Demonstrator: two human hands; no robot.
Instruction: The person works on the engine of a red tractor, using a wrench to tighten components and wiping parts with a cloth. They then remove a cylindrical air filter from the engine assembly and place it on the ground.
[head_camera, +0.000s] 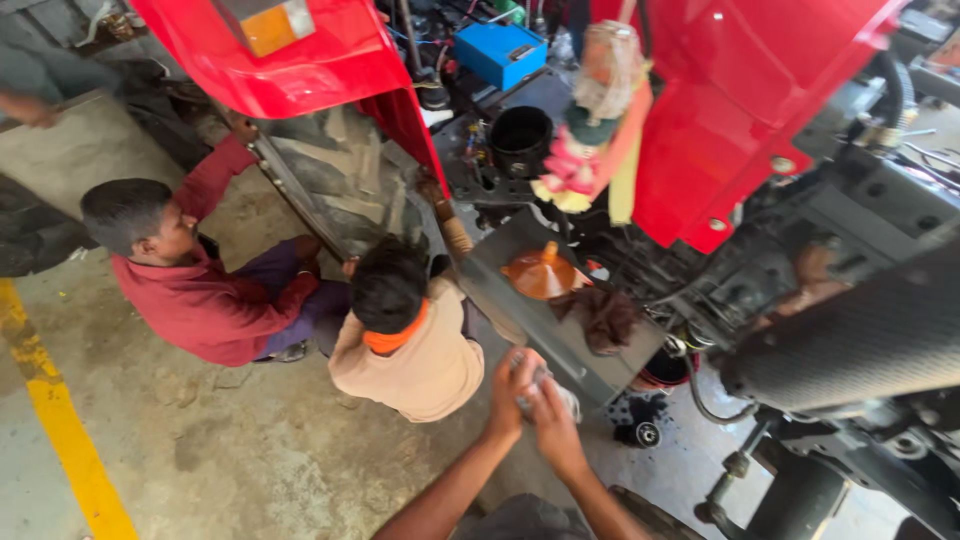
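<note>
Holding together at 6 o'clock, close to the camera: left hand (507, 398) and right hand (553, 425), both curled around a small grey-white object (534, 383), probably a rag or a small part; too blurred to tell which. Fingers closed on it from two sides, perhaps to wipe or to twist it, so neither hand is free.

Just beyond, at about 12 o'clock from the hands, a grey metal tray (520, 300) lying slanted beside the machine, with an orange funnel (541, 273) standing upside down on it and a dark brown cloth (604, 318) dropped next to it, likely kept there within easy reach. Under the tray's near end, a red bucket (664, 370), partly hidden.

At 10 o'clock, a person in a beige shirt (415, 350) crouching at the big tyre (340, 170), and a person in a red shirt (200, 300) beside. Farther, at 12 o'clock, a black pot (520, 140) and a blue box (500, 52) between the red fenders (320, 60).
</note>
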